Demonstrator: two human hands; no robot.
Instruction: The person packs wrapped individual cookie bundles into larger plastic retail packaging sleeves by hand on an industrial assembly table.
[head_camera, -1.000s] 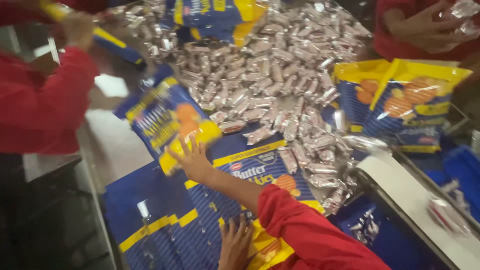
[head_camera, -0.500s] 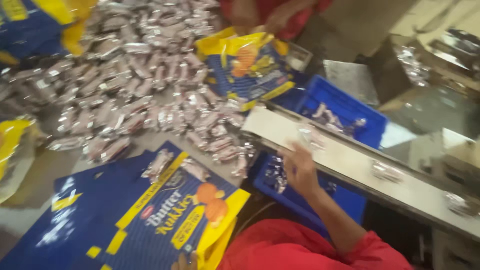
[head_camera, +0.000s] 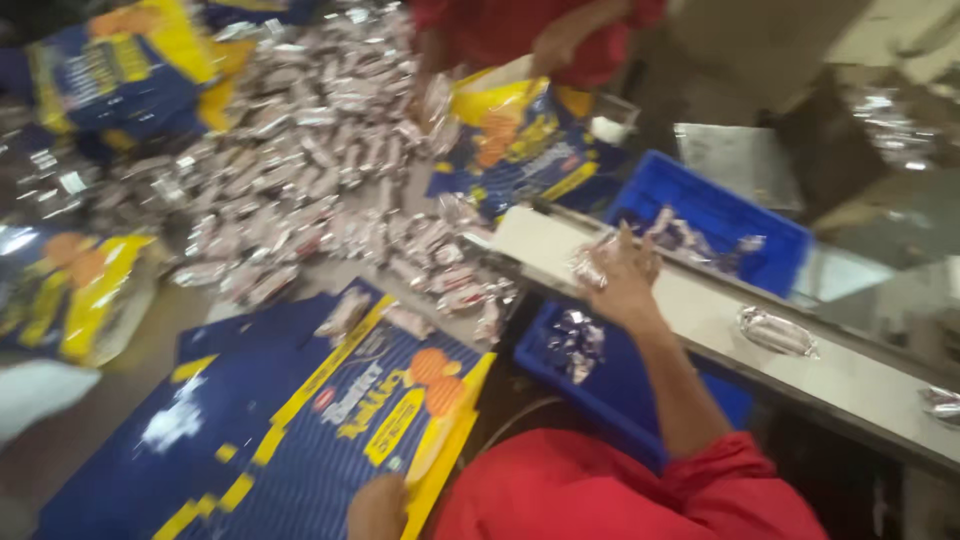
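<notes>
At nine o'clock the heap of silver-wrapped packets (head_camera: 300, 170) is covering the desk (head_camera: 170, 330). Lower down, the left hand (head_camera: 378, 505) is pressing on the blue-and-yellow bag (head_camera: 330, 440), fingers hidden, so I cannot tell their spread. Half a second ago the right hand (head_camera: 625, 280) was lying beside the conveyor belt (head_camera: 700, 310); now it is closing over a silver packet (head_camera: 590, 262) at two o'clock (fingers curled, loosely gripping), above the blue crate (head_camera: 620, 380). Another packet (head_camera: 778, 332) is riding the belt.
</notes>
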